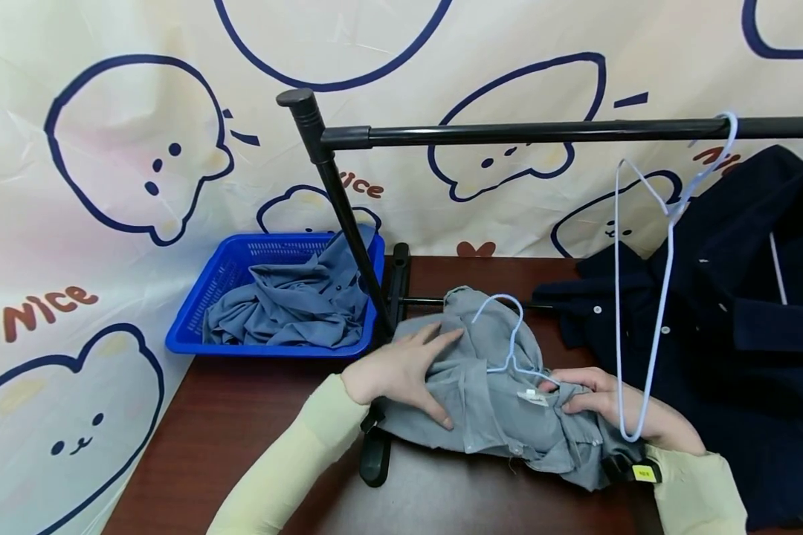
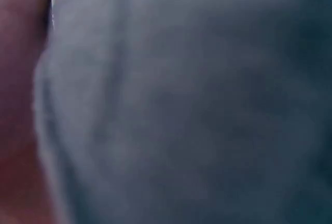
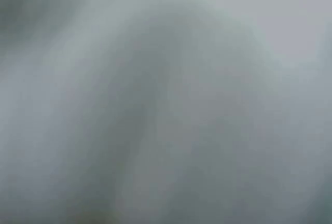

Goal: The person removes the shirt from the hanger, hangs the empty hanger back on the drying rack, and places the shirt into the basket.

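Observation:
A grey shirt (image 1: 482,416) lies bunched on the table, its collar label facing up. Out of its neck rises the hook of a light blue hanger (image 1: 512,342); most of the hanger is hidden inside the shirt. My left hand (image 1: 404,371) rests on the shirt's left side, fingers and thumb spread. With my right hand (image 1: 616,405) I pinch the shirt's cloth at the right of the collar, by the hanger's arm. Blurred grey cloth (image 2: 171,99) fills most of the left wrist view, and similar cloth (image 3: 155,110) covers the right wrist view.
A black rack's bar (image 1: 542,134) runs above the shirt. From it hangs a bare light blue hanger (image 1: 665,297), in front of my right wrist. Dark navy clothing (image 1: 709,386) hangs at the right. A blue basket (image 1: 194,327) with blue-grey clothing (image 1: 294,305) stands at the left.

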`<state>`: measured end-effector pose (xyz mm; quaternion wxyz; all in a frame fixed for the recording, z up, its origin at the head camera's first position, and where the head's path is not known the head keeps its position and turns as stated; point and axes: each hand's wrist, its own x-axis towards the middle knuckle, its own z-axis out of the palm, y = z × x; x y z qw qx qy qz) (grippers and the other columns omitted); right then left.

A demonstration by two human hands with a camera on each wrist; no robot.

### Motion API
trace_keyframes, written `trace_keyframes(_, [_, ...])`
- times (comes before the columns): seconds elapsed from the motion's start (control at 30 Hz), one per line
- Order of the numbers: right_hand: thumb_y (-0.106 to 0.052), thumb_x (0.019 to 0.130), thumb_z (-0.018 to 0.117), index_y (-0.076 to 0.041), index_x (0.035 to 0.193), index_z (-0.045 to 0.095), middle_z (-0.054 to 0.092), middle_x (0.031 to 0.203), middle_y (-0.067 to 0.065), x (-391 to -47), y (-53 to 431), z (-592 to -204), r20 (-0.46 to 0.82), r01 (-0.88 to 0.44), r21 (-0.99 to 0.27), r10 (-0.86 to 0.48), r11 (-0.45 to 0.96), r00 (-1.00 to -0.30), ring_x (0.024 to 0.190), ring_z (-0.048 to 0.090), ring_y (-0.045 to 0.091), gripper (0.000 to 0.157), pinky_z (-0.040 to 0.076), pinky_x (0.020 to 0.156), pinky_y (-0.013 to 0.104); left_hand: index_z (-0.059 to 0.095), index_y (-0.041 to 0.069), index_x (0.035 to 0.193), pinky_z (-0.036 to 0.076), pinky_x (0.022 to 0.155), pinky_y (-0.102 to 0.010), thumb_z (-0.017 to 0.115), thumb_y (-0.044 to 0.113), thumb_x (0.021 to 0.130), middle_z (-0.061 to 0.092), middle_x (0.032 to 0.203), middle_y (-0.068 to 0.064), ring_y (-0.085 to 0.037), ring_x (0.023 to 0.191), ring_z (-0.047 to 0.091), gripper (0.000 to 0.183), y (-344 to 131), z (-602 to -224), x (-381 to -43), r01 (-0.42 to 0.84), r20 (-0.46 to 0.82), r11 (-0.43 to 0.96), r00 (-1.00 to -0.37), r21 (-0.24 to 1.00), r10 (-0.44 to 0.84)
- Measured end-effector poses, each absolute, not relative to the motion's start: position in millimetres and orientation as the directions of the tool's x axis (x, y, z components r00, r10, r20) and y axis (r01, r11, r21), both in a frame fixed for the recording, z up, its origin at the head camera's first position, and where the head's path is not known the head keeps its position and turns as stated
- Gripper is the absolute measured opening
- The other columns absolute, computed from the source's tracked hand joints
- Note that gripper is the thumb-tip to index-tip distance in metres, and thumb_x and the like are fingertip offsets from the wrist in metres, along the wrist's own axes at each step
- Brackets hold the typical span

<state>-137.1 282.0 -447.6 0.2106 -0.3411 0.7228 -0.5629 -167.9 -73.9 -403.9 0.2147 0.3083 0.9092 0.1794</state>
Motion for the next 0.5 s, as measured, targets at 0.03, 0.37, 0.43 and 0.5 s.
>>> trace_keyframes(0.03, [0.011,0.088,0.059,-0.003,0.122,0.07,0.067,0.119,-0.004,-137,283,-447,0.082,-0.271,-0.952,-0.732,0.145,-0.677,0.108,0.059,0.006,0.039,0.045,0.091,0.019,0.016,0.03,0.165,0.035,0.111,-0.051,0.087,0.06,0.07,0.019,0.167,-0.01,-0.036,0.146,0.031,0.122,-73,-411,-166,0.477,-0.3,0.753,-0.713,0.454,0.633])
trace_keyframes(0.37, [0.013,0.087,0.064,-0.005,0.119,0.072,0.069,0.117,0.0,-132,270,-433,0.209,-0.45,-0.834,-0.571,0.32,-0.794,0.107,0.058,0.003,0.038,0.045,0.088,0.016,0.069,0.02,0.087,0.044,0.059,-0.029,0.054,-0.001,0.094,0.054,0.069,0.006,-0.01,0.066,0.053,0.027,-67,-431,-161,0.54,-0.029,0.718,-0.791,0.439,0.611])
trace_keyframes(0.43, [0.012,0.089,0.063,-0.005,0.12,0.072,0.07,0.117,0.001,-131,264,-429,0.224,-0.452,-0.824,-0.534,0.343,-0.815,0.108,0.059,0.003,0.037,0.045,0.089,0.015,0.063,0.023,0.079,0.04,0.053,-0.028,0.05,0.0,0.094,0.049,0.065,0.008,-0.009,0.06,0.05,0.03,-68,-427,-159,0.503,0.028,0.725,-0.83,0.471,0.558])
trace_keyframes(0.5, [0.013,0.089,0.063,-0.006,0.119,0.073,0.07,0.116,0.004,-131,259,-424,0.233,-0.441,-0.823,-0.497,0.357,-0.836,0.106,0.059,0.003,0.036,0.045,0.088,0.015,0.055,0.023,0.071,0.035,0.048,-0.028,0.049,0.003,0.092,0.043,0.061,0.008,-0.009,0.054,0.046,0.03,-69,-421,-157,0.491,0.102,0.728,-0.854,0.479,0.51])
